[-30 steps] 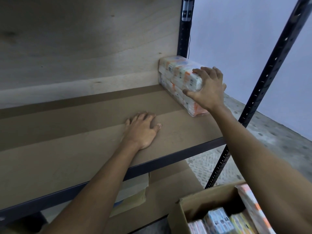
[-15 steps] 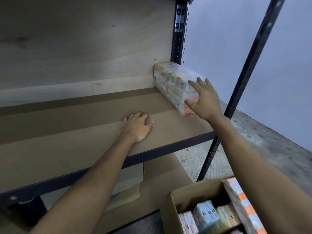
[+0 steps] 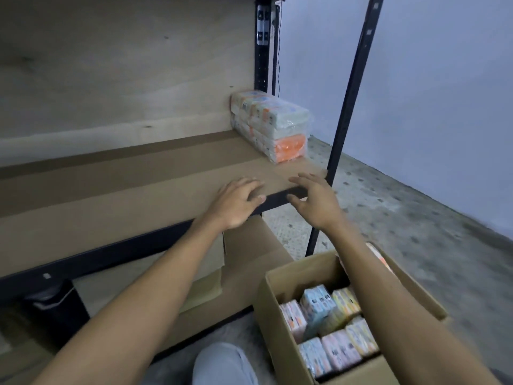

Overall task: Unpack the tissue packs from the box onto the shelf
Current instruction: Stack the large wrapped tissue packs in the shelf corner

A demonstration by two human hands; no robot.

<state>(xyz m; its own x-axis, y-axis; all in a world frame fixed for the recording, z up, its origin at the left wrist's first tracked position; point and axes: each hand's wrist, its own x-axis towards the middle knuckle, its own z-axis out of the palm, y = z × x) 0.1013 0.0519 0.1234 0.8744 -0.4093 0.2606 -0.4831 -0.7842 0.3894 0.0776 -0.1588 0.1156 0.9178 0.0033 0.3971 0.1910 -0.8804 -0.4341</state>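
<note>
Hovering with loose, spread fingers and holding nothing, the left hand (image 3: pixel 236 202) and right hand (image 3: pixel 316 202) are over the shelf (image 3: pixel 125 195) front edge, tissue packs (image 3: pixel 273 125) stacked at its far right corner, more in the box (image 3: pixel 280 290) on the grey floor (image 3: pixel 416 218).

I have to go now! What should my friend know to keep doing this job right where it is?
Left hand: open and empty, over the front edge of the shelf.
Right hand: open and empty, just off the shelf's front edge.
Done: one wrapped bundle of tissue packs sits at the back right corner of the shelf.
Left: the cardboard box on the floor, lower right, holds many more packs. Lift them out and line them up beside the bundle.
</note>
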